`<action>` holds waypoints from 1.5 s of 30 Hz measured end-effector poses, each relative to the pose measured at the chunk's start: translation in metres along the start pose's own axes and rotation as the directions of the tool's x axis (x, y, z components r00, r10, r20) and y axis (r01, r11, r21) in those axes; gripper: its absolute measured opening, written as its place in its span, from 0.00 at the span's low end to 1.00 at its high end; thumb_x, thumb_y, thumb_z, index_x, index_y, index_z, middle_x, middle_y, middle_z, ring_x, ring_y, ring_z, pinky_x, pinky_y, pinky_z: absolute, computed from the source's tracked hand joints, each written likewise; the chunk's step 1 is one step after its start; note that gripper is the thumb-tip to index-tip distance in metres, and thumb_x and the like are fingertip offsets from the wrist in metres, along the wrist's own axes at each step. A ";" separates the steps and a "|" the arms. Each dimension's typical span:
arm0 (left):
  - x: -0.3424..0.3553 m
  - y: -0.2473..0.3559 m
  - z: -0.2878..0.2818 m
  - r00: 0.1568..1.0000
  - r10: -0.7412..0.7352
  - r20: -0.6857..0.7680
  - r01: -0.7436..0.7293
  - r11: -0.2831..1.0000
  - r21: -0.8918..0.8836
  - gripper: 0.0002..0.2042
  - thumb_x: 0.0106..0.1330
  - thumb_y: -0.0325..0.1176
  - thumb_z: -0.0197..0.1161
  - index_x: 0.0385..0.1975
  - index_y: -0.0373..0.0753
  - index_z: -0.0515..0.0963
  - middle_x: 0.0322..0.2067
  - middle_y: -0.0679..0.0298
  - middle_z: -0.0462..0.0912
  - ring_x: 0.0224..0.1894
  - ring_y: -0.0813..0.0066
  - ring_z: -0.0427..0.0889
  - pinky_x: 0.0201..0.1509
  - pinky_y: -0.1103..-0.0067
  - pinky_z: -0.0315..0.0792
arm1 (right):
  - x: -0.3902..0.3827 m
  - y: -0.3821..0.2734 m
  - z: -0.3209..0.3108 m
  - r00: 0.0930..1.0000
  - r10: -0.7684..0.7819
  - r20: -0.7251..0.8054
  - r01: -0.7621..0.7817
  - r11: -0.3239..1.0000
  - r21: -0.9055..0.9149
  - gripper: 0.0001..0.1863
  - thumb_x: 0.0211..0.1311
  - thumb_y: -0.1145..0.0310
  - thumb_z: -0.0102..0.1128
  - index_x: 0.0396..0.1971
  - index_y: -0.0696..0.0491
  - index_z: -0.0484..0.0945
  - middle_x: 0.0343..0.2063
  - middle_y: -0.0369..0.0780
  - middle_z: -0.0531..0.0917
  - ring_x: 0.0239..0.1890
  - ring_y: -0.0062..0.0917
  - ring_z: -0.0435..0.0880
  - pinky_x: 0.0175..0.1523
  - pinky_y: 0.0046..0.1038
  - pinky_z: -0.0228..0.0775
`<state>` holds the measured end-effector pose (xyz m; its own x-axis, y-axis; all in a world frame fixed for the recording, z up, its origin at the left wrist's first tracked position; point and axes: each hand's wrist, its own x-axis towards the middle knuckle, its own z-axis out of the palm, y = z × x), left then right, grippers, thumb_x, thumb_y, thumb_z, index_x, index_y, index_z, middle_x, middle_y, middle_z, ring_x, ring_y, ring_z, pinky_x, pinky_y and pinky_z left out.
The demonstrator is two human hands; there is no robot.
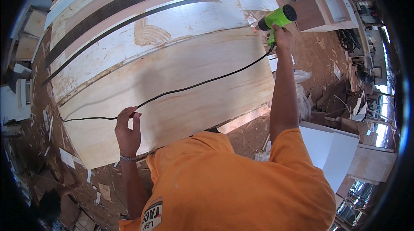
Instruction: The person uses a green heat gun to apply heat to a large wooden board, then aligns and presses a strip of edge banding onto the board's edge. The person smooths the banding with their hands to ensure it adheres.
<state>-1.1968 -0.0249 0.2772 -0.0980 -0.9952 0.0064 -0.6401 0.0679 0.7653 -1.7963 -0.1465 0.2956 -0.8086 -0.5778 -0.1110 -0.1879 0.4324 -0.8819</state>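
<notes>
Gripped by its handle in my right hand (283, 39) is a green heat gun (277, 17) with a black rear cap. Its dark nozzle points left over the far right corner of a pale plywood panel (207, 58). From the handle a black power cord (189, 87) runs left above the panel and over its left edge. My left hand (127, 132), with a bracelet at the wrist, has thumb and fingers closed around the cord near the panel's front left part.
Beyond the panel lie a stained white board (189, 19), a wide dark strip (142, 0) and a narrow dark strip (129, 23). Wooden cabinet boxes (308, 13) stand at the far right, a white panel (330, 151) at near right. Scraps litter the brown floor (319, 54).
</notes>
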 end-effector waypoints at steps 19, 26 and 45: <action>0.002 -0.003 0.002 1.000 0.001 -0.014 -0.002 1.000 -0.029 0.09 0.72 0.27 0.66 0.49 0.35 0.84 0.48 0.53 0.86 0.44 0.62 0.88 0.50 0.69 0.82 | -0.034 -0.019 0.004 0.988 0.062 0.139 -0.057 0.997 -0.045 0.24 0.64 0.61 0.66 0.49 0.67 0.81 0.32 0.47 0.87 0.27 0.31 0.89 0.31 0.33 0.80; -0.003 -0.012 0.003 1.000 0.000 -0.022 -0.001 0.999 -0.047 0.10 0.71 0.26 0.67 0.49 0.34 0.84 0.48 0.53 0.86 0.44 0.63 0.88 0.51 0.70 0.82 | -0.038 -0.021 0.015 0.986 0.036 0.164 -0.031 0.999 -0.033 0.21 0.64 0.61 0.67 0.45 0.65 0.81 0.31 0.46 0.86 0.26 0.31 0.89 0.28 0.33 0.80; -0.007 -0.020 -0.001 0.998 0.022 -0.059 -0.027 0.995 -0.091 0.10 0.70 0.26 0.67 0.49 0.34 0.84 0.47 0.53 0.87 0.45 0.63 0.87 0.51 0.71 0.82 | -0.072 -0.029 0.037 0.948 0.002 0.320 -0.003 1.000 0.001 0.24 0.63 0.62 0.66 0.50 0.69 0.80 0.32 0.46 0.85 0.27 0.31 0.90 0.30 0.32 0.82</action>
<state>-1.1825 -0.0192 0.2627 -0.0672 -0.9959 0.0610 -0.5651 0.0884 0.8203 -1.7117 -0.1429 0.3127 -0.5885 -0.7677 -0.2536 -0.1850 0.4332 -0.8821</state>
